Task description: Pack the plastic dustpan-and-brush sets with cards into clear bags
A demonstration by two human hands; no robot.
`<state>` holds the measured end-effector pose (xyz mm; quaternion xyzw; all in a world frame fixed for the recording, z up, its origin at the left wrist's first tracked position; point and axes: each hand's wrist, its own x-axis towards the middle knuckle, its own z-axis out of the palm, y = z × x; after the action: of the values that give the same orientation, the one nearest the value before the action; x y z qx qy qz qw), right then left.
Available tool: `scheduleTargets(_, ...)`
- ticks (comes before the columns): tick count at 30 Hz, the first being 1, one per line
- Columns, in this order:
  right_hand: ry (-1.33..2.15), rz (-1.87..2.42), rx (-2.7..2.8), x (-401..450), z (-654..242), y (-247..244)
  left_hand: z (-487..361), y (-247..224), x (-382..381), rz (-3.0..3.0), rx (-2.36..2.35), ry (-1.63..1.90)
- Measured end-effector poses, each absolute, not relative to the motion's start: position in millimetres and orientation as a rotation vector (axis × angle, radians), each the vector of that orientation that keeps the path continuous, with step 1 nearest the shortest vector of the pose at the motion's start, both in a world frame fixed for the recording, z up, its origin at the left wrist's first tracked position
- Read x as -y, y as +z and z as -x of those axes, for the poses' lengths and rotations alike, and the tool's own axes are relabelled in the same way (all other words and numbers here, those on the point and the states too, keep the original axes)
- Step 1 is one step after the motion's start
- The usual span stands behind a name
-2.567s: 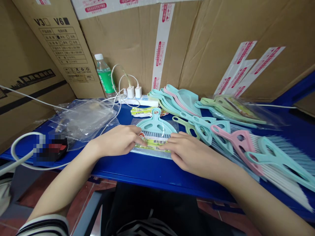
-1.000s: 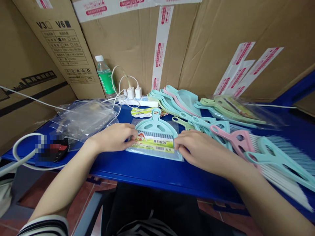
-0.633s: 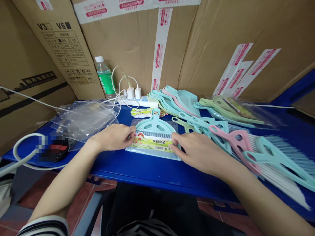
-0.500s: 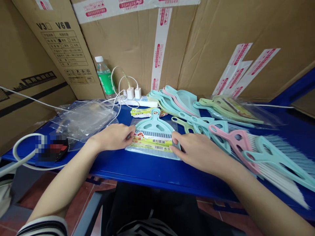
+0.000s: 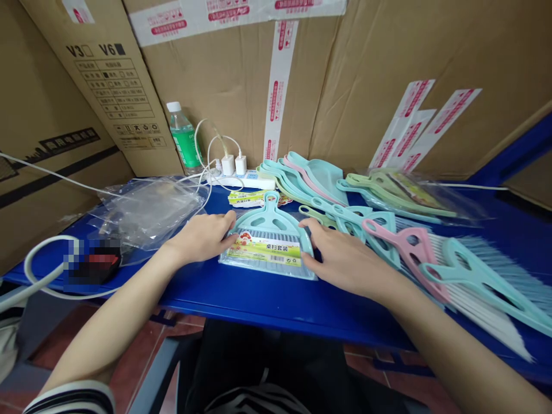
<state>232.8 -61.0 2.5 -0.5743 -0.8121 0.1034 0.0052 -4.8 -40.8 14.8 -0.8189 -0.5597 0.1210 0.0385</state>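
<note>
A light-blue brush and dustpan set lies flat in a clear bag, its handle pointing away from me. A yellow-green label with red mushrooms runs across it. My left hand rests at the bag's left edge, thumb and forefinger apart, the thumb touching the label's side. At the right edge, my right hand has its thumb on the bag and its forefinger spread further up. The other fingers of both hands are partly hidden.
Loose brushes and stacked dustpans lie to the right, with bagged sets behind. Spare labels sit by a power strip. Clear bags, a bottle and a cable are on the left.
Both hands have loosened at the bag's edges: thumbs and forefingers are further apart, with the forefingers higher. The set has barely moved.
</note>
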Motion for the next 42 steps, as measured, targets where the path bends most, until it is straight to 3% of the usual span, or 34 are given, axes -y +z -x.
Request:
scheduleTargets(20, 0.597, 1.529, 2.355, 52, -242, -2, 8, 16, 41, 2.647, 1.74, 0.18)
scheduleTargets(42, 1.549, 1.14, 1.515, 42, -242, -6, 19, 16, 38, 2.93, 1.835, -0.008)
